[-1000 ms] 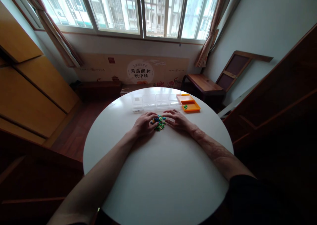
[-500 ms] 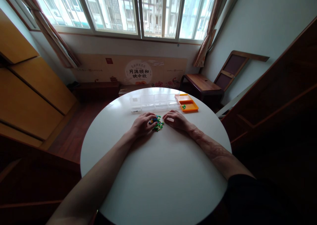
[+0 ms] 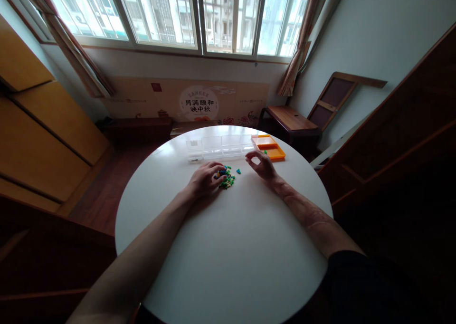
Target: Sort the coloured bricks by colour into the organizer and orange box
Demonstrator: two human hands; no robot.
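A small pile of tiny pieces [image 3: 226,181], mostly green with some blue, yellow and cream, lies on the white round table [image 3: 228,248]. My left hand [image 3: 205,177] rests at the pile's left side, thumb and fingers apart and curved around its edge. One blue-green piece [image 3: 238,171] lies by itself to the right of the pile. My right hand [image 3: 263,165] is up by the orange tray [image 3: 280,154], its thumb and forefinger brought together in a pinch. Whatever those fingertips hold is too small to make out. A green piece [image 3: 265,152] shows at the tray, partly behind this hand.
A clear plastic compartment box [image 3: 221,148] stands open along the table's far side, left of the orange tray. Beyond the table are a wooden chair [image 3: 290,119] at the right and a printed cardboard panel [image 3: 164,98] under the window.
My right hand has moved from the pile's edge up and right to the orange tray. The lone blue-green piece now shows beside the pile. My left hand has stayed in place.
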